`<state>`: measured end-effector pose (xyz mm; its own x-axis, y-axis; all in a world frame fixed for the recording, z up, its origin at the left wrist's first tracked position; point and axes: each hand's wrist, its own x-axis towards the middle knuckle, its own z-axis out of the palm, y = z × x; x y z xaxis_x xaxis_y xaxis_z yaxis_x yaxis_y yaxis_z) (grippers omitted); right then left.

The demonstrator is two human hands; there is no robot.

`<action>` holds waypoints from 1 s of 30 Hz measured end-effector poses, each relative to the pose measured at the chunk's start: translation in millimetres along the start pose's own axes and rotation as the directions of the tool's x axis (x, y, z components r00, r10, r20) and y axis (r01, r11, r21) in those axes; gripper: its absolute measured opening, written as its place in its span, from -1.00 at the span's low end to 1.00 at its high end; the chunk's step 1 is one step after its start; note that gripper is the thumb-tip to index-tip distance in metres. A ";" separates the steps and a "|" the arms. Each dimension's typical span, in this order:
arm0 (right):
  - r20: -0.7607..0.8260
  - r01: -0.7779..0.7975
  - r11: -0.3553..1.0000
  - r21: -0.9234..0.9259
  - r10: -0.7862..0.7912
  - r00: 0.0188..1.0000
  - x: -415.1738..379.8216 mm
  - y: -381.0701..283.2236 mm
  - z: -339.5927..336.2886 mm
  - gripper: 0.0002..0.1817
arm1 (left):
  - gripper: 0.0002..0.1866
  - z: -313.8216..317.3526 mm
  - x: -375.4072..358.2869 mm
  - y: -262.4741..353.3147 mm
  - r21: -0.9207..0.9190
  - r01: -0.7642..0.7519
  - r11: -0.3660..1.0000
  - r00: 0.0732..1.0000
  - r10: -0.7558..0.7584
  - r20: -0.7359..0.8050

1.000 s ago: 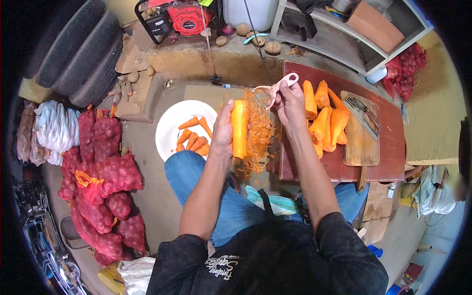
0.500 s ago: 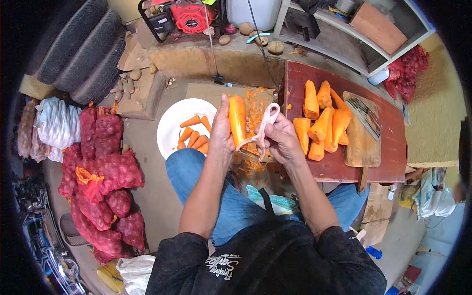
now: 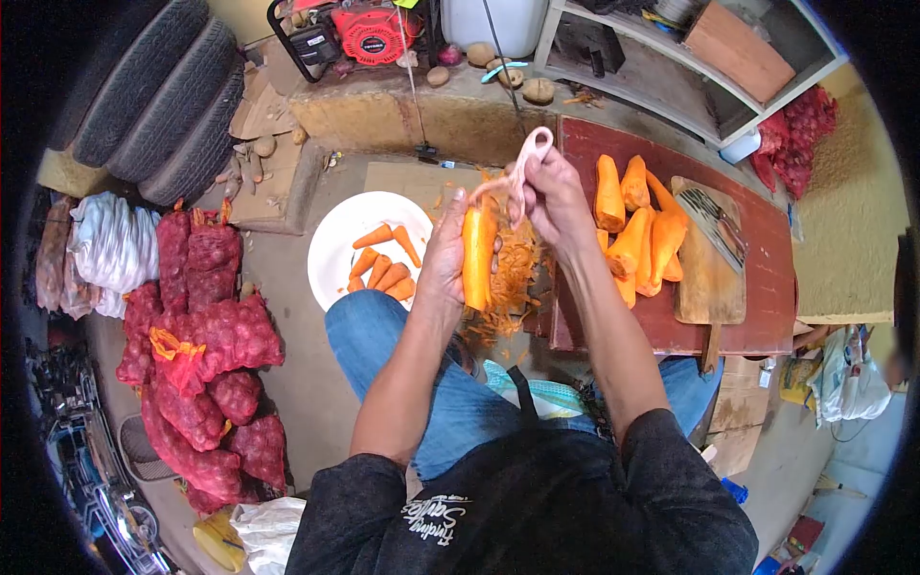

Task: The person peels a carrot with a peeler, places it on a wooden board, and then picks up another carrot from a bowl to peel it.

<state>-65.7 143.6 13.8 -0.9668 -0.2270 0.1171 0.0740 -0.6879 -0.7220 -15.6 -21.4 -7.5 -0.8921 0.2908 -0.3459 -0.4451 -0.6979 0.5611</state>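
At the centre of the frame, the left hand (image 3: 443, 261) is gripping a carrot (image 3: 477, 257) upright by its side. The right hand (image 3: 554, 196) is clasping a peeler (image 3: 517, 172) at the carrot's top. The carrot is looking stiff, and probably slippery where peeled, so gripping its lower half seems safest.

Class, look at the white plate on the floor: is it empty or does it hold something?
Not empty. The white plate holds several small unpeeled carrots, lying loosely across its right half.

Red mesh sacks (image 3: 196, 364) lay piled at the left, with stacked tyres (image 3: 158, 91) beyond them. A red generator (image 3: 369, 34) stood at the far edge, a wooden cutting board (image 3: 709, 259) lay on the desk (image 3: 767, 287) at right
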 end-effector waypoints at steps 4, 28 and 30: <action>-0.163 0.044 0.999 0.018 -0.041 0.986 37.1 22.6 -44.0 -0.94 | -0.43 5.0 -3.1 3.6 0.048 -0.006 0.999 0.998 0.009 -0.058; -0.146 0.004 1.000 -0.025 -0.008 0.989 -63.6 9.4 5.5 -0.80 | -0.48 -9.1 8.7 9.2 0.124 -0.173 0.977 0.976 0.187 -0.114; -0.082 -0.037 0.998 -0.051 0.033 0.996 -70.7 -1.4 8.8 -0.73 | -0.45 -10.3 10.0 13.7 0.021 -0.089 0.996 0.989 0.091 -0.113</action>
<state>4.7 154.5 12.6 -0.9806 -0.1923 0.0371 0.0973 -0.6429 -0.7598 -29.7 -34.8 -11.0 -0.9144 0.1502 -0.3759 -0.3650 -0.7075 0.6051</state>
